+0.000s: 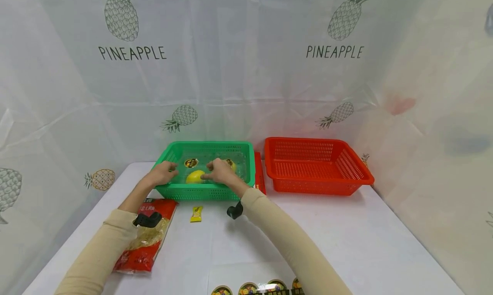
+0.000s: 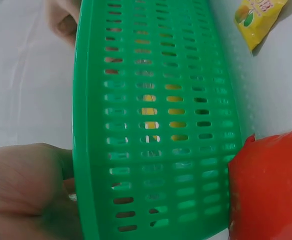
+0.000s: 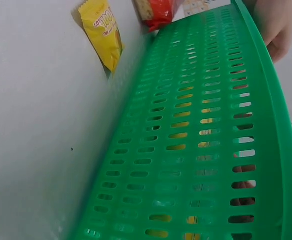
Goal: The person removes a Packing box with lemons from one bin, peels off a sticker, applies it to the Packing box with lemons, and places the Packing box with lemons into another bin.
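Inside the green basket [image 1: 200,192] lie clear plastic boxes with round black-and-gold stickers [image 1: 191,163]. A yellow lemon-like fruit [image 1: 194,177] shows near the front wall, and more yellow shows beside my right hand. My left hand [image 1: 163,173] reaches over the basket's left rim, fingers spread inside near the clear plastic. Just right of the yellow fruit, my right hand [image 1: 223,172] reaches in over the front rim, thumb and fingers apart. Whether its thumb touches the fruit is unclear. In both wrist views the slotted basket wall [image 2: 155,125] hides most of the fingers.
A red basket [image 1: 319,184] stands to the right. Between the baskets shows a red flat item [image 1: 259,175]. A red bag with pale contents [image 1: 148,239] lies under my left forearm. Near it are a small yellow packet [image 1: 196,214] and, at the front edge, round fruit stickers [image 1: 248,289].
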`<action>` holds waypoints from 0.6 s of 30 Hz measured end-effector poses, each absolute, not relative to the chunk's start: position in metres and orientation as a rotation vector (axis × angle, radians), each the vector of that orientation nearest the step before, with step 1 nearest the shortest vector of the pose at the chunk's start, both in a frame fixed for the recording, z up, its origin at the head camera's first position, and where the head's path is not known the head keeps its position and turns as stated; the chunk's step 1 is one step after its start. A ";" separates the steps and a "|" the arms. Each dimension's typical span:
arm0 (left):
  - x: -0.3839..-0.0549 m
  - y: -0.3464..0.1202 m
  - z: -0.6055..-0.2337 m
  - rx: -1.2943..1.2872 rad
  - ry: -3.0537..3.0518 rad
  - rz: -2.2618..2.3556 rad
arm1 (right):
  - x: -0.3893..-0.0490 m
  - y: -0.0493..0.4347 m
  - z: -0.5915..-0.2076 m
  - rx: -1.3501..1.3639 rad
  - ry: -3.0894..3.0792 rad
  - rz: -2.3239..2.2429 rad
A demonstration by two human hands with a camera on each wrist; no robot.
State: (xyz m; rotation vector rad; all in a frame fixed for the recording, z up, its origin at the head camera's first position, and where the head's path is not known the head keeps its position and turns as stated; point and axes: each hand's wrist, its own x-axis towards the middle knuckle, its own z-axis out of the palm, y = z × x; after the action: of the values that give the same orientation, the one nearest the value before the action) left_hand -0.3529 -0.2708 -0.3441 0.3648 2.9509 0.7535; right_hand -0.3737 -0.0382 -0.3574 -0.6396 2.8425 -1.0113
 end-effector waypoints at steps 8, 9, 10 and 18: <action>-0.344 -0.252 -0.333 0.455 3.038 0.706 | -0.372 -0.023 -0.350 -0.704 2.898 -1.011; -0.342 -0.248 -0.332 0.472 3.054 0.704 | -0.372 -0.020 -0.348 -0.715 2.895 -1.021; -0.340 -0.245 -0.330 0.485 3.069 0.702 | -0.370 -0.017 -0.346 -0.729 2.888 -1.037; -0.311 -0.221 -0.327 0.550 3.280 0.532 | -0.352 0.020 -0.329 -0.905 2.855 -1.099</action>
State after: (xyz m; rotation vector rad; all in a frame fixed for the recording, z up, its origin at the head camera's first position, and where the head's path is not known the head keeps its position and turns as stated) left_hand -0.3108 -0.2210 -0.3268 0.5495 3.2795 0.5321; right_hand -0.3522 0.0203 -0.3288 -0.9046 2.8547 -1.0987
